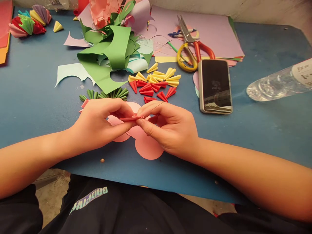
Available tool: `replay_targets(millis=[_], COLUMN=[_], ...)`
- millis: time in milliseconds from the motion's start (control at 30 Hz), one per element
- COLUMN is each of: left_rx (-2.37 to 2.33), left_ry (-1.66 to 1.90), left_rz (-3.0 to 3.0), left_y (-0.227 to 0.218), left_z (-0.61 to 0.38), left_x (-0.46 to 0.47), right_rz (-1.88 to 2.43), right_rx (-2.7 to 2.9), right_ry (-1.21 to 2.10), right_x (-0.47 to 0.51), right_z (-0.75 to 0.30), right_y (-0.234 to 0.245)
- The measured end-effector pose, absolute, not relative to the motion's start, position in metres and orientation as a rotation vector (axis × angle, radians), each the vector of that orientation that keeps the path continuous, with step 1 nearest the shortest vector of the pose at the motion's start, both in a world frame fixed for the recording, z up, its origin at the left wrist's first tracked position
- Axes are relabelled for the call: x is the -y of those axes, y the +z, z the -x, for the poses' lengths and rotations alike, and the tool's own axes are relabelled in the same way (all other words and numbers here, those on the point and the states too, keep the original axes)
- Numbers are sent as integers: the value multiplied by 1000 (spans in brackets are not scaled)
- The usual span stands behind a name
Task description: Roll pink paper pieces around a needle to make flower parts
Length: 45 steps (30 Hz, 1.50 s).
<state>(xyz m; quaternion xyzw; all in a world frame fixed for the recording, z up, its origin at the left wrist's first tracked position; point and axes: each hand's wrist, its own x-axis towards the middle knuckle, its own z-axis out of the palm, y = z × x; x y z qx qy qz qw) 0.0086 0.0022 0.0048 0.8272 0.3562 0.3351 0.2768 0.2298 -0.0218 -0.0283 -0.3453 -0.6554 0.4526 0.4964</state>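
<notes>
My left hand (99, 120) and my right hand (170, 126) meet over the near part of the table, both pinching one small piece of pink paper (129, 119). It looks folded or partly rolled, and my fingers hide much of it. Beneath my hands lie several pink paper circles (149, 146), partly covered. Just beyond my fingertips are small red paper cones (147, 88) and yellow paper cones (158, 76) in loose groups. Green paper cones (114, 93) lie in a row behind my left hand, with a few pink ones beside them.
Green paper offcuts (117, 48) heap at the back middle. Scissors (187, 45) rest on purple sheets (214, 35). A phone (215, 86) lies right of the cones, and a clear bottle (273, 84) lies farther right. Multicoloured cone clusters (29, 22) sit at the back left of the blue table (263, 126).
</notes>
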Motion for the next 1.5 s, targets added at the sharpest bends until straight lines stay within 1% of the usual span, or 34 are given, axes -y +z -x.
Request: replay_targets(millis=[167, 500, 767, 967, 1500], left_rx=[-942, -861, -864, -833, -823], left_ry=[887, 858, 836, 869, 880], left_rz=[-2285, -2424, -2527, -2529, -2511], left_y=[6, 11, 8, 7, 6], left_z=[-9, -8, -8, -7, -4], left_x=[-2, 2, 1, 0, 0], right_rz=[856, 752, 716, 711, 760], right_rx=[1587, 1651, 1716, 1672, 1665], right_ry=[1072, 1072, 972, 1027, 968], right_x=[23, 20, 15, 15, 15], right_z=[-229, -230, -231, -230, -232], right_y=[-28, -28, -31, -31, -31])
